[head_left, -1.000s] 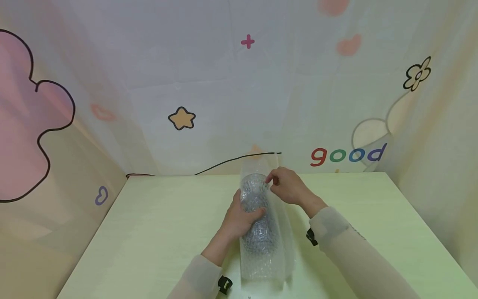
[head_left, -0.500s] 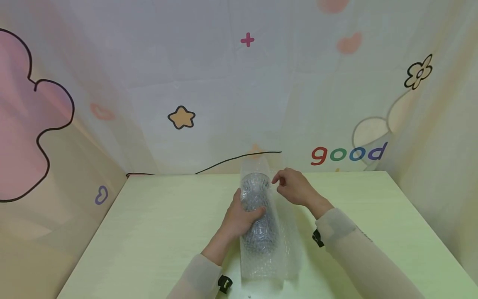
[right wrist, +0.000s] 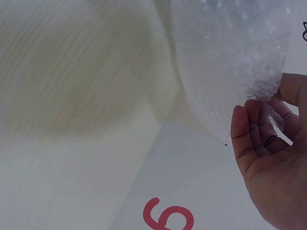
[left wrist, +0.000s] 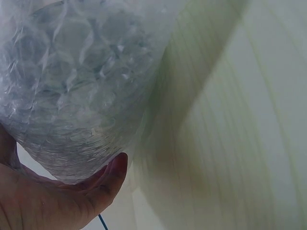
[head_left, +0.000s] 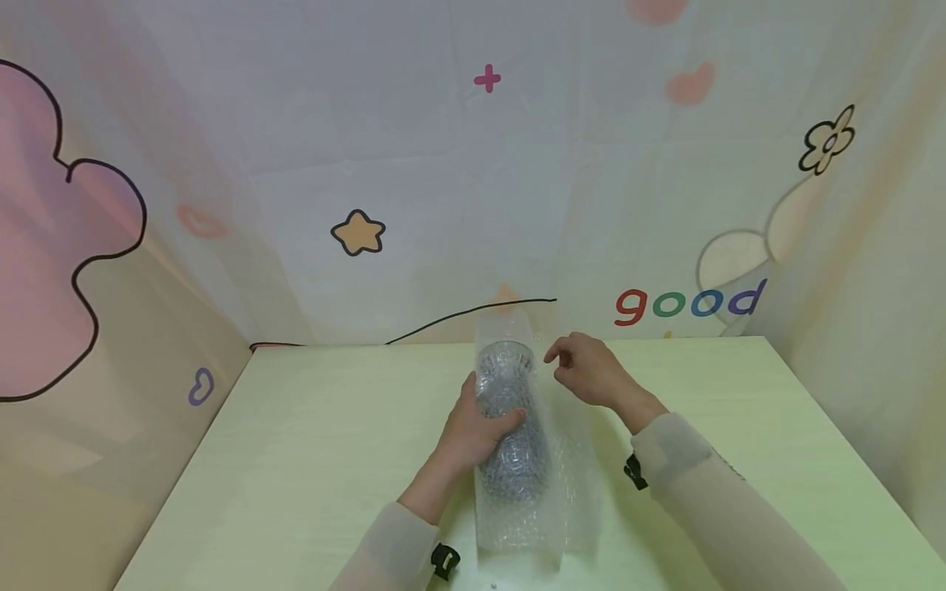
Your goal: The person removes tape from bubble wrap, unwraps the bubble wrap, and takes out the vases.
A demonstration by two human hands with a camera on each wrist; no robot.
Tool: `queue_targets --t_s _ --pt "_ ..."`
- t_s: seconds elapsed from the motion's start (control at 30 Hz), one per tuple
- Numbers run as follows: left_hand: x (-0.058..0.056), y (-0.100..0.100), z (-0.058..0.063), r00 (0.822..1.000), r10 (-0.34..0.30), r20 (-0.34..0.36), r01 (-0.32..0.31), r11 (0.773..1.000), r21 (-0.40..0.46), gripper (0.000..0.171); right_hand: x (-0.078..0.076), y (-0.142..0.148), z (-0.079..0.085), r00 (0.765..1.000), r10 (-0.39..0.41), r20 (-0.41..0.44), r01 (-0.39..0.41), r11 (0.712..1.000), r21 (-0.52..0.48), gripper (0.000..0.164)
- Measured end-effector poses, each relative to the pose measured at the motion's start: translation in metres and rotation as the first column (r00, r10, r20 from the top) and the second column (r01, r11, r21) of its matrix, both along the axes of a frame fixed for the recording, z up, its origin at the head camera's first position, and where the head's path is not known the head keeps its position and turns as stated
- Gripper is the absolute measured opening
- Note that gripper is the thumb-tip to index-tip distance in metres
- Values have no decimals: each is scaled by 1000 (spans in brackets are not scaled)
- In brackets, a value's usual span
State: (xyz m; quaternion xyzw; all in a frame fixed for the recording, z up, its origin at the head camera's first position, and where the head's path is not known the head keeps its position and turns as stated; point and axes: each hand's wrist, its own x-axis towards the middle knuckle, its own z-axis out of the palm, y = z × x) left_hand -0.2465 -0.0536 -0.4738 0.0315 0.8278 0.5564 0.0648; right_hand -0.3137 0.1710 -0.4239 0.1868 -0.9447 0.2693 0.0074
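A grey-looking, vase-like vessel (head_left: 515, 472) with a round rim lies lengthwise, wrapped in clear bubble wrap (head_left: 517, 533). Its exact kind is blurred by the bubbles. My left hand (head_left: 473, 431) grips it round the middle, thumb over the top; the left wrist view shows fingers curled under the wrapped end (left wrist: 81, 120). To the right, a loose flap (head_left: 581, 501) of the wrap stands away from the vessel. My right hand (head_left: 591, 371) pinches the far edge of that flap; in the right wrist view its thumb and fingers (right wrist: 242, 139) close on the bunched wrap.
A pale green-white table (head_left: 310, 460) extends to both sides of the wrap. Behind it hangs a printed cloth (head_left: 414, 164) with stars, hearts and the word "good". The wrap's far end (head_left: 506, 324) reaches the table's back edge.
My right hand has moved a little to the right, drawing the loose flap of bubble wrap outward from the vessel. The left hand has held its place.
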Motion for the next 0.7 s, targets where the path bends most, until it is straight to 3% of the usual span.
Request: queue_targets --t_s 0.7 --pt "-1 0 -2 1000 14 18 -14 1000 2 108 1 9 0 999 -32 12 32 999 -17 24"
